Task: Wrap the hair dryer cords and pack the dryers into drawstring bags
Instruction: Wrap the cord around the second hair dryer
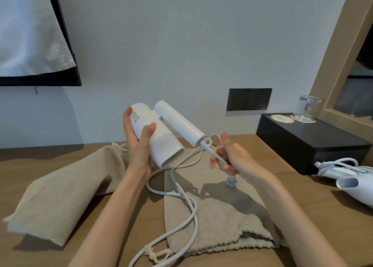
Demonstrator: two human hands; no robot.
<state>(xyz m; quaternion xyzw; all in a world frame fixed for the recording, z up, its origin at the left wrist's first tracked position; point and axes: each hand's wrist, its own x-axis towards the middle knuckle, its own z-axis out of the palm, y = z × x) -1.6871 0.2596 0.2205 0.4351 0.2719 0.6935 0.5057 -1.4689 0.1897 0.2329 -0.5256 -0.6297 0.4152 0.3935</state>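
My left hand (pixel 139 141) grips the barrel of a white hair dryer (pixel 165 143) held above the wooden table, its handle pointing right. My right hand (pixel 232 157) pinches the white cord (pixel 189 204) just below the handle's end. The cord hangs down in a loose loop over a beige drawstring bag (pixel 218 212) and runs off the bottom edge; a grey plug part dangles under my right hand. A second beige drawstring bag (pixel 60 196) lies at the left. A second white dryer (pixel 351 180) with its cord wrapped lies at the right edge.
A black box (pixel 306 143) stands at the back right with coasters and an upturned glass (pixel 307 107) on it. A dark double wall socket (pixel 249 99) sits behind. A wood-framed mirror fills the right edge. A wall-mounted screen draped with white cloth hangs top left.
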